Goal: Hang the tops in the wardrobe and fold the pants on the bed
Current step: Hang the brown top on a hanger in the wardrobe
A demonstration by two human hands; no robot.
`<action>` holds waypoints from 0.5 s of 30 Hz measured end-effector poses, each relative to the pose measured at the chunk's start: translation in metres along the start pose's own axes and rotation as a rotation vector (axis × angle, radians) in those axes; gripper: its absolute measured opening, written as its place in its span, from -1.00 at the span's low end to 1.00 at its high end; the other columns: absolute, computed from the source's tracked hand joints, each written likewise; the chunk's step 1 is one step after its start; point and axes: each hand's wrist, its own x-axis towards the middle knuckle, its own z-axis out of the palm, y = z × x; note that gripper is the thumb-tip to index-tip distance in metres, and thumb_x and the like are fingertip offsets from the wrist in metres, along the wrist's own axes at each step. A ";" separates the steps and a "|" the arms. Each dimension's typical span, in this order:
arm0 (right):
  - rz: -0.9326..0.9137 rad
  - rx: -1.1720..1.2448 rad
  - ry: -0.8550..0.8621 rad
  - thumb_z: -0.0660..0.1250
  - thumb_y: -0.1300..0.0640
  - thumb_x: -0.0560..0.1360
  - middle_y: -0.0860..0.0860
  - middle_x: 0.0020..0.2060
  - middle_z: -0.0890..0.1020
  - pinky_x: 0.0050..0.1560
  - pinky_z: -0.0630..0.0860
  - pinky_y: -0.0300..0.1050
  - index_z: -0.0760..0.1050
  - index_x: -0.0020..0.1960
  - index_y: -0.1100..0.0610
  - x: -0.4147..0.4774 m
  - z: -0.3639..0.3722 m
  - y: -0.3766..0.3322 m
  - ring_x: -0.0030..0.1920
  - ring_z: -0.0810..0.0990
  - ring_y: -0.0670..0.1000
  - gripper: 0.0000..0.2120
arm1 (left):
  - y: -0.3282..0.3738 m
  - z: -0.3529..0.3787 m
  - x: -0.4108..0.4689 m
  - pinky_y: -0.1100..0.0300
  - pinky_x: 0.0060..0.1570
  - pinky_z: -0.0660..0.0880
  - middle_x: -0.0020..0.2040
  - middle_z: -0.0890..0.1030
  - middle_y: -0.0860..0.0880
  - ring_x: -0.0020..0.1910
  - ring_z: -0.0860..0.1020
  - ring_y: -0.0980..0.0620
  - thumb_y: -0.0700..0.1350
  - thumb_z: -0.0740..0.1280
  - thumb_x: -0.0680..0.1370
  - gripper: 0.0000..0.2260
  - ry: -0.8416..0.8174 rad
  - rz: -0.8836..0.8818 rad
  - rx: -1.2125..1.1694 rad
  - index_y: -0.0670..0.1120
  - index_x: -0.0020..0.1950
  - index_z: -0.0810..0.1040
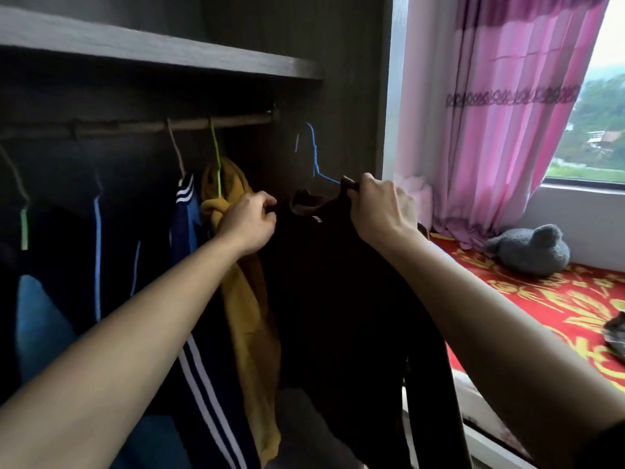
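Fingers (268, 202) of left hand (248, 221) and right hand (380, 206) pinch the dark top (338, 299) (blue hanger (314, 157) not yet on rail (162, 126)); pants presumably remain.

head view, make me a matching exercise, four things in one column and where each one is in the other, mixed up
Things
1. blue hanger
2. mustard top
3. grey plush toy
4. dark top

Places
a. lies on the red bedspread
b. hangs from the rail on a green hanger
c. gripped near the collar by the left hand and the right hand
d. hook up in the air, not on the rail

Pairs: 1-d, 2-b, 3-a, 4-c
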 end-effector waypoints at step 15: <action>-0.147 0.242 0.061 0.23 0.19 0.59 0.17 -0.08 0.66 -0.23 0.31 -0.03 0.44 0.17 0.17 0.159 0.094 -0.063 -0.04 0.64 0.24 -0.84 | -0.037 -0.036 0.155 -0.30 0.45 0.06 0.57 0.08 -0.21 0.52 0.04 -0.28 -0.03 0.23 0.56 -0.42 0.145 -0.083 0.649 -0.08 0.54 0.14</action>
